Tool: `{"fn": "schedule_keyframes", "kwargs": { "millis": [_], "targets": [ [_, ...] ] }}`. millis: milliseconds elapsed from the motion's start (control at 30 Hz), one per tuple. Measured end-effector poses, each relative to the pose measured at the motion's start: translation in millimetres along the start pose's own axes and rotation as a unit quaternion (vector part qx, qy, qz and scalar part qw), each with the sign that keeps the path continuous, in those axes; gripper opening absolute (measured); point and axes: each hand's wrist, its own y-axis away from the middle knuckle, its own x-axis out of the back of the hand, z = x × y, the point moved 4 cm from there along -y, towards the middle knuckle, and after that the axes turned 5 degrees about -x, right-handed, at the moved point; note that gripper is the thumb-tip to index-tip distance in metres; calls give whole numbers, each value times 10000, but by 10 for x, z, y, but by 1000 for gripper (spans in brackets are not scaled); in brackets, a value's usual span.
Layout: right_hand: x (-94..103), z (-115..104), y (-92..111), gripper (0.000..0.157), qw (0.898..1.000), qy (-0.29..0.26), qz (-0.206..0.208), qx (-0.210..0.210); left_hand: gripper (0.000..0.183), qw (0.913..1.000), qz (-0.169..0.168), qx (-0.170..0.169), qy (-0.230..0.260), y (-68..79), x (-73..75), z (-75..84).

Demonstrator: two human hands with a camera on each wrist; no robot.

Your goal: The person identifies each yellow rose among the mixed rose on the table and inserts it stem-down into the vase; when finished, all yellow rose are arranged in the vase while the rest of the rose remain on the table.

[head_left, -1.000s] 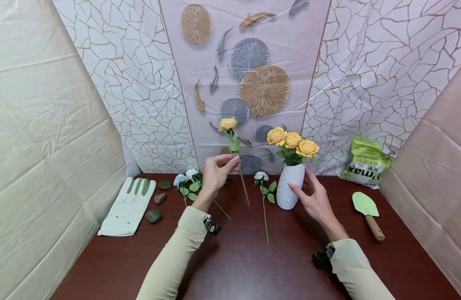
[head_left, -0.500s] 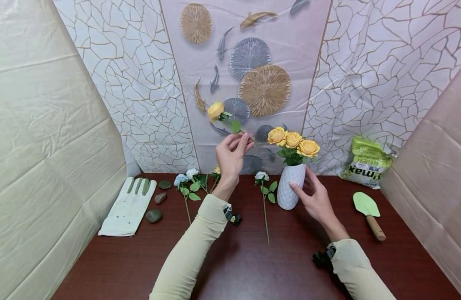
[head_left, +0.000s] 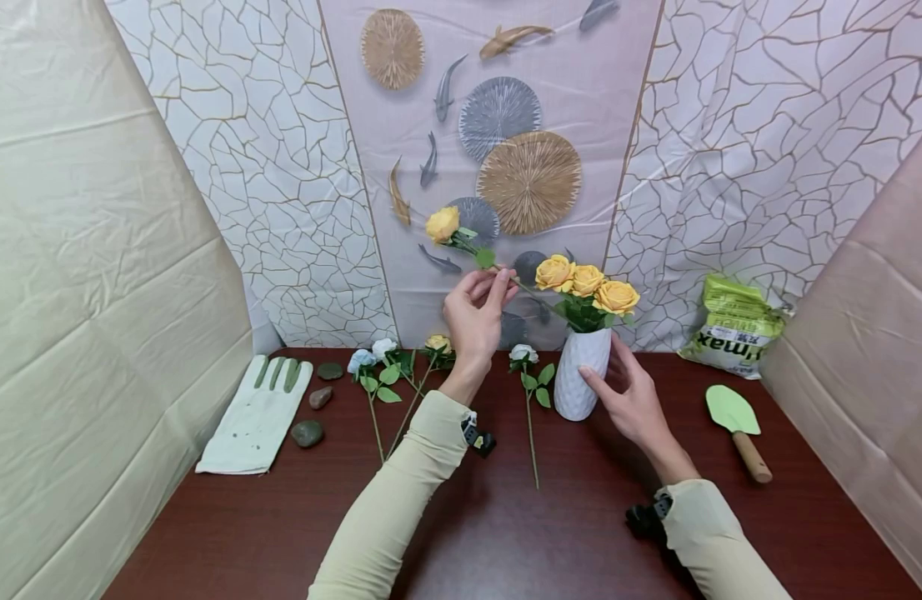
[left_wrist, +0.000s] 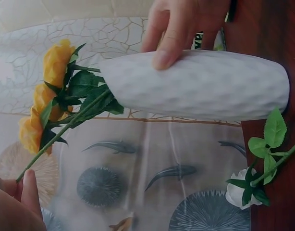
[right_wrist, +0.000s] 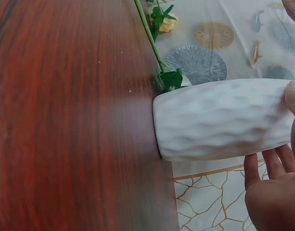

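My left hand (head_left: 473,325) pinches the stem of a yellow rose (head_left: 442,225), which tilts with its bloom up and to the left. In the left wrist view the stem (left_wrist: 66,126) slants to the mouth of the white dimpled vase (left_wrist: 200,86); leaves hide whether its end is inside. Three yellow roses (head_left: 585,282) stand in the vase. Around the vase's right side, my right hand (head_left: 635,402) holds it with thumb in front and fingers behind. The vase stands upright on the table. Just left of it lies a white rose (head_left: 523,354).
Left of centre lie a blue rose (head_left: 361,361), another white rose (head_left: 383,347) and a yellow rose (head_left: 438,343). Farther left are stones (head_left: 307,432) and a glove (head_left: 254,417). A green bag (head_left: 734,325) and a trowel (head_left: 734,412) lie at the right.
My left hand has lifted and moved right with the yellow rose, tipping its bloom left and bringing the stem's lower end to the vase mouth. My right hand stays on the vase.
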Motion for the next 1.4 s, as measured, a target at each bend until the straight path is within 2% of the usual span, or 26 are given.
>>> {"fn": "schedule_keyframes", "kwargs": {
  "millis": [200,367,600,767,1100,1400],
  "targets": [
    [14,9,4,75,10000,5,20,-15,27,9993,-279,51,-260,87,-57,-94],
    [15,14,15,74,10000,72,6,-42,24,9955,-495,112,-794,197,-128,-178],
    [6,5,16,75,9997,159,-42,-154,17,9783,-825,162,-1893,339,-240,-337],
    [3,2,24,75,9997,188,-56,-175,21,9670,-844,179,-2397,388,-284,-433],
    [3,2,19,74,9999,66,-1,-146,17,9467,-1188,524,-2948,496,-386,-597],
    [4,-5,16,74,10000,15,45,-77,15,9417,-1289,1016,-2938,560,-371,-668]
  ]
}}
